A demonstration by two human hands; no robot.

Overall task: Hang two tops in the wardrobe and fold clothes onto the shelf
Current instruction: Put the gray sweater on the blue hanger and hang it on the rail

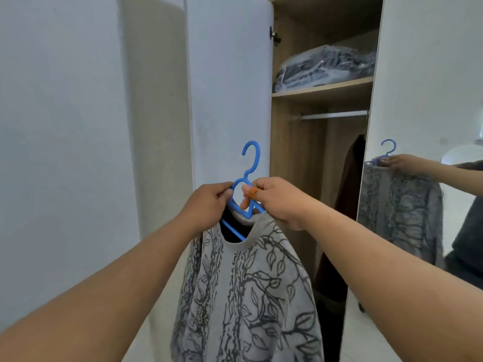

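A grey top (pixel 251 291) with a dark leaf print hangs from a blue plastic hanger (pixel 251 163) in front of the open wardrobe. My left hand (pixel 206 205) grips the hanger's left side together with the collar. My right hand (pixel 277 199) pinches the hanger's neck just below the hook, with an orange band on one finger. The hook points up, free of the metal rail (pixel 334 115) inside the wardrobe. The hanger's arms are mostly hidden inside the top.
A wooden shelf (pixel 322 88) above the rail carries folded dark clothes in a clear plastic bag (pixel 326 66). A dark brown garment (pixel 351 178) hangs at the rail's right end. The left white door (pixel 230 87) stands open; the right mirrored door (pixel 418 178) reflects the top.
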